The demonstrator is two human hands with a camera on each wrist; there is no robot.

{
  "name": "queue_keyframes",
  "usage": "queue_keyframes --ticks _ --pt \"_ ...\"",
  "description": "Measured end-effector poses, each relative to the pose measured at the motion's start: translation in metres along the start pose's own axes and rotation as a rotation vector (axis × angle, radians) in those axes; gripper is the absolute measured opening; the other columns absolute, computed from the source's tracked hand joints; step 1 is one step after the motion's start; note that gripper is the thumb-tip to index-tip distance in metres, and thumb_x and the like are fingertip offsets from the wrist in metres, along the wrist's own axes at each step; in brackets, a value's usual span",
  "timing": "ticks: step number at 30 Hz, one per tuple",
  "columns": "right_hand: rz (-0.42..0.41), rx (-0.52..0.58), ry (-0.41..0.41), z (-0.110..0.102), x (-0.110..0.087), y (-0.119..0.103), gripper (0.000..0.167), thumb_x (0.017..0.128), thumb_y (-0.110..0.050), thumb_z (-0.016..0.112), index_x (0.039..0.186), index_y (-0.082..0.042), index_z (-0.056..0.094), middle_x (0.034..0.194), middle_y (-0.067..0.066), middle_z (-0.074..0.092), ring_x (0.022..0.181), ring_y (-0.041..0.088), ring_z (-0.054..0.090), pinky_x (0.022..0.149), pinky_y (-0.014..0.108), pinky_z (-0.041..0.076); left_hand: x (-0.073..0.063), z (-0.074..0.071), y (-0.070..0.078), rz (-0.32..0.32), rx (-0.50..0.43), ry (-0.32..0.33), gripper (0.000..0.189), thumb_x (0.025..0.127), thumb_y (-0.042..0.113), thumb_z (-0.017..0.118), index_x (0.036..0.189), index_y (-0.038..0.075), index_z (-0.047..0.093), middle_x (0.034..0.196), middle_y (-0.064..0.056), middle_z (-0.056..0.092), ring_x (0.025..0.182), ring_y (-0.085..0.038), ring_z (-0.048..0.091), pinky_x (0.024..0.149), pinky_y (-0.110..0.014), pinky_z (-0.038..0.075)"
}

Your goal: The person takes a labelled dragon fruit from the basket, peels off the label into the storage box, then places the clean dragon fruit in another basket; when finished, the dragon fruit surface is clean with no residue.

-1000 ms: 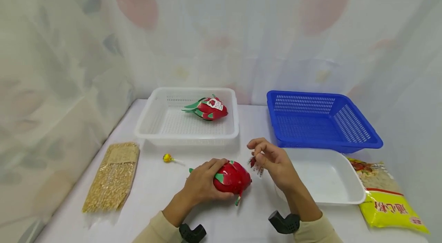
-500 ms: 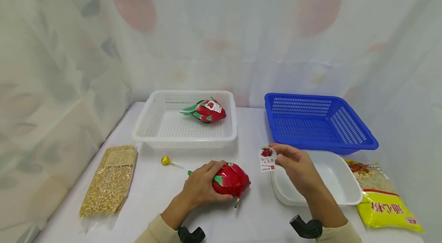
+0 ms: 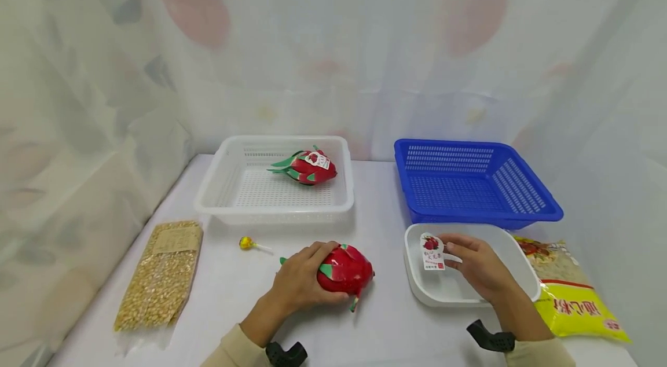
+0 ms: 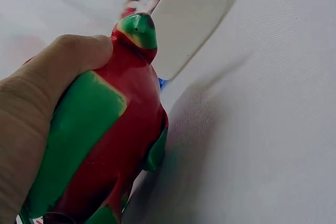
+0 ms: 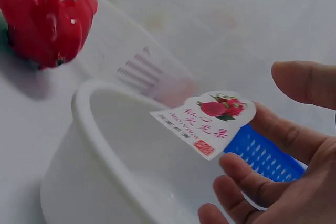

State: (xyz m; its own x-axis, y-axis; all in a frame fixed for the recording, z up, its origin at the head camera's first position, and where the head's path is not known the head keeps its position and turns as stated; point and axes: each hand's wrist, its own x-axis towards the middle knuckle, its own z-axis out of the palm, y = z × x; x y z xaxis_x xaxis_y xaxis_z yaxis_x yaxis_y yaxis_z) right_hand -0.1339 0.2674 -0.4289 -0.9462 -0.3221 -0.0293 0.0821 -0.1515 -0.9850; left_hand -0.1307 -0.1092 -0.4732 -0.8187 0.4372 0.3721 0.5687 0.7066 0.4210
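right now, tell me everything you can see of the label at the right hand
The label is a small white piece, rounded at the picture end and straight at the other. It looks like thin paper or film. Red fruit with green leaves is printed above pinkish-red Chinese characters, finer lines of text and a red square in one corner. A fingertip of the right hand meets its edge near the picture; the thumb stands apart, so it may be sticking there. It hangs over the white tray.

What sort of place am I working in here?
Probably a small staged work area, rather than a real kitchen or shop: patterned curtains hang close behind a white-covered table, where a blue basket and a white basket are set out.
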Motion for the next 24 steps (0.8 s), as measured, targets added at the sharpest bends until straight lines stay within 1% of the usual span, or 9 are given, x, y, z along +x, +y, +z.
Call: queue_keyframes --ticks 2,4,6,9,12,15,17,20,24 --pt "0.066 0.005 -0.014 -0.005 0.002 0.004 0.026 0.101 -0.007 0.047 0.119 0.001 0.065 0.114 0.005 0.061 0.105 0.023 0.053 0.091 0.042 0.044 0.0 0.0 0.0 0.0 0.003 0.004 0.087 0.064 0.065 0.078 0.136 0.025 0.049 0.122 0.006 0.056 0.105 -0.013 0.055 0.073 -0.032 0.054" --pt "0.131 -0.015 -0.032 -0.009 0.004 0.008 0.027 0.101 -0.01 0.049 0.119 0.001 0.065 0.114 0.005 0.06 0.104 0.024 0.052 0.09 0.043 0.043 0.0 0.0 0.0 -0.001 0.009 0.007 0.087 0.064 0.065 0.078 0.136 0.026 0.049 0.121 0.006 0.056 0.104 -0.013 0.055 0.073 -0.032 0.054" --pt "0.183 -0.037 -0.034 -0.011 0.006 0.011 0.028 0.1 -0.012 0.051 0.121 0.004 0.063 0.114 0.006 0.058 0.102 0.024 0.052 0.089 0.043 0.042 0.0 0.0 0.0 0.0 0.011 0.009 0.087 0.063 0.064 0.079 0.136 0.026 0.049 0.121 0.006 0.056 0.104 -0.013 0.055 0.074 -0.032 0.054" --pt "0.236 -0.084 -0.033 -0.014 0.008 0.015 0.032 0.1 -0.015 0.053 0.122 0.007 0.061 0.113 0.006 0.058 0.098 0.023 0.052 0.086 0.042 0.042 0.0 0.001 -0.001 0.0 0.011 0.008 0.087 0.063 0.063 0.079 0.136 0.027 0.049 0.122 0.007 0.056 0.105 -0.013 0.055 0.074 -0.032 0.054" --pt "0.275 -0.135 -0.039 -0.016 0.011 0.017 0.034 0.099 -0.015 0.054 0.122 0.009 0.061 0.113 0.007 0.059 0.093 0.022 0.052 0.081 0.04 0.043 0.0 0.001 -0.001 0.002 0.003 0.007 0.087 0.063 0.063 0.08 0.136 0.026 0.049 0.122 0.007 0.056 0.105 -0.013 0.055 0.074 -0.032 0.054" --pt "0.309 -0.191 -0.046 -0.017 0.013 0.019 0.036 0.097 -0.015 0.057 0.124 0.01 0.059 0.109 0.007 0.06 0.086 0.021 0.052 0.074 0.036 0.043 0.0 0.001 -0.001 0.001 0.006 0.004 0.087 0.063 0.064 0.079 0.136 0.026 0.049 0.121 0.007 0.056 0.104 -0.013 0.055 0.074 -0.032 0.054" --pt "0.32 -0.233 -0.044 -0.016 0.014 0.02 0.04 0.095 -0.014 0.059 0.125 0.011 0.057 0.102 0.008 0.06 0.081 0.021 0.051 0.069 0.033 0.043 0.0 0.001 -0.001 0.002 0.011 0.007 0.087 0.063 0.064 0.079 0.135 0.026 0.049 0.12 0.007 0.056 0.102 -0.013 0.056 0.074 -0.032 0.054" --pt "0.323 -0.3 -0.03 -0.014 0.016 0.021 0.043 0.092 -0.014 0.062 0.126 0.012 0.055 0.098 0.008 0.058 0.078 0.02 0.048 0.064 0.031 0.042 0.0 0.001 -0.001 0.005 0.014 0.016 0.086 0.063 0.064 0.079 0.135 0.026 0.049 0.119 0.007 0.057 0.101 -0.013 0.056 0.074 -0.032 0.054" --pt "0.328 -0.438 0.008 -0.01 0.016 0.023 0.041 0.089 -0.014 0.065 0.124 0.008 0.06 0.098 0.008 0.059 0.076 0.022 0.047 0.061 0.031 0.042 0.0 0.001 -0.001 0.012 0.001 0.02 0.087 0.062 0.062 0.08 0.135 0.026 0.049 0.12 0.007 0.057 0.101 -0.011 0.056 0.075 -0.032 0.053"
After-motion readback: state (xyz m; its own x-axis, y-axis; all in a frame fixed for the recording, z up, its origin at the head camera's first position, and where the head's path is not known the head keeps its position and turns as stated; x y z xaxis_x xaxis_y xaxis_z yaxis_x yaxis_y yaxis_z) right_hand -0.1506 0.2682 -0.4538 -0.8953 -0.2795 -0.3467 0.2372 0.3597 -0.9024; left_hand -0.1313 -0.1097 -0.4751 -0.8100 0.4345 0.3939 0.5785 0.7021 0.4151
